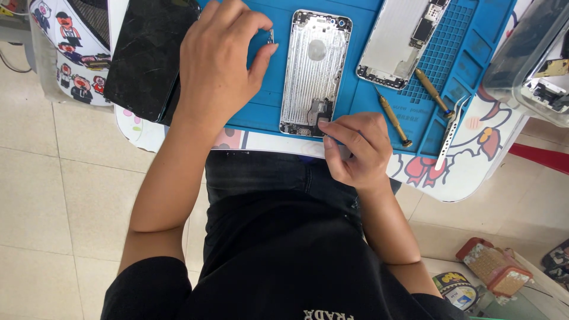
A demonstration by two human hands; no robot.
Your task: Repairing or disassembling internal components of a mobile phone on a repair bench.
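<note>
The blue mat is crowded. The left hand covers its left part, just beside the phone shell; the right hand blocks the shell's near end. To the right, a second shell, two screwdrivers and tweezers fill the way. A bare strip shows between the shells.

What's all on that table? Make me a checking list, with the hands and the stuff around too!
Surface: blue repair mat on a cartoon-printed table.
Job's things: open silver phone shell; tiny metal part.
Clutter: black screen panel, second phone shell, two brass screwdrivers, white tweezers.
Hands: left hand pinches the tiny part; right hand presses the shell's lower end.
Cables: nothing seen.
Surroundings: tiled floor, clear bin.
</note>
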